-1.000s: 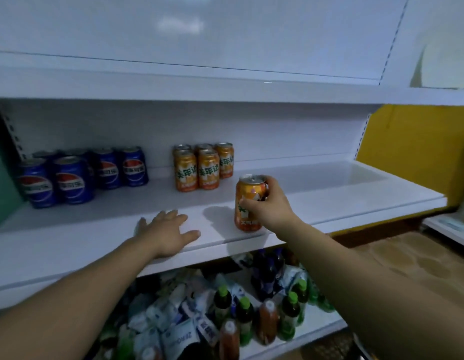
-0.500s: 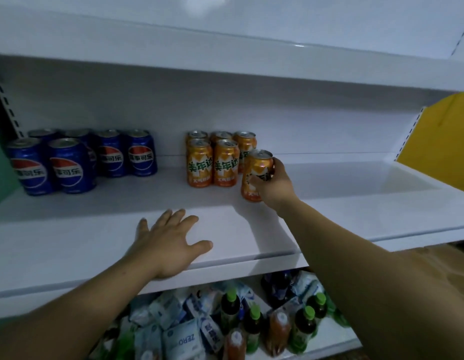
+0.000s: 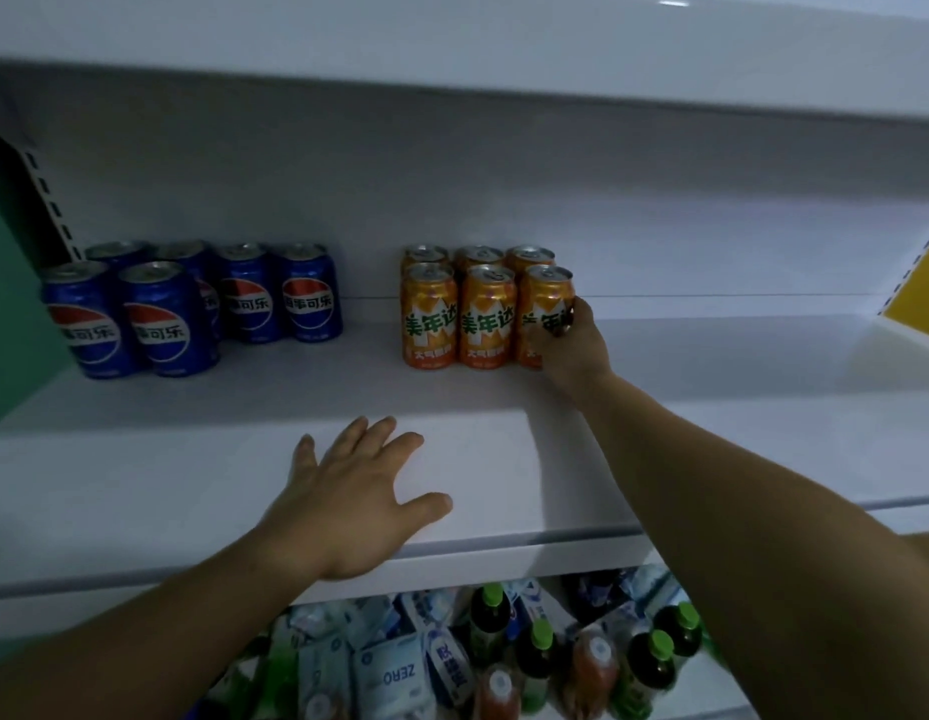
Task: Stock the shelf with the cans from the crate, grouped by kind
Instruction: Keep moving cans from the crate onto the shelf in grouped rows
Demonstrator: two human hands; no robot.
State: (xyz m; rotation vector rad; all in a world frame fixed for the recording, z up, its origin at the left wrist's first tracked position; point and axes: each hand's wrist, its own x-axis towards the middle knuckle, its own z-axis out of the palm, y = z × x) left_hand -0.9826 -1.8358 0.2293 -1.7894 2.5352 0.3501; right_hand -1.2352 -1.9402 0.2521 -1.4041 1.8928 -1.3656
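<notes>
gripping orange can [image 3: 543,314] in right hand [image 3: 571,350], upright on shelf [image 3: 712,407]

Blue cans [image 3: 163,324] – red/white/blue wave roundel, white lettering, silver tops. Orange cans [image 3: 430,319] – green lettering edged in white, pale burst pattern; end can [image 3: 540,296] has the same print. Shelf [image 3: 712,407] plain white. Left panel [image 3: 5,304] green, right panel [image 3: 925,293] yellow. Lower bottles [image 3: 649,672] dark with green caps; packs [image 3: 395,672] white with blue print.
</notes>
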